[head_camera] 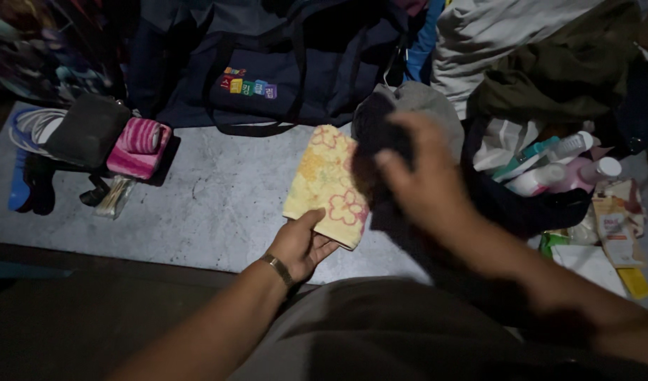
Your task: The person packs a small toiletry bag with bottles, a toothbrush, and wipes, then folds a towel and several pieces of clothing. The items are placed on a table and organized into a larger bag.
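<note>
— Where's the yellow floral washcloth from where you stand?

— Just in front of the navy duffel bag, on the grey floor. The left hand has its near corner pinched, thumb on top, fingers curled underneath.

— And the other hand?

— The right hand sits right of the washcloth, further from the duffel's printed side. It's blurred, closed around a dark cloth, I think; how tightly, I can't tell.

— How would that washcloth handle?

— Light and limp, I'd judge. Terry cloth (folded once, by the look) sags from whatever point you lift, so the folded edge or two corners would hold it flattest. Nothing slippery or breakable about it.

— What else is about?

— Left of the duffel, a pink striped rolled towel beside a dark pouch. To the duffel's right, an open toiletry bag with bottles sticking out, well apart from the left hand.
</note>
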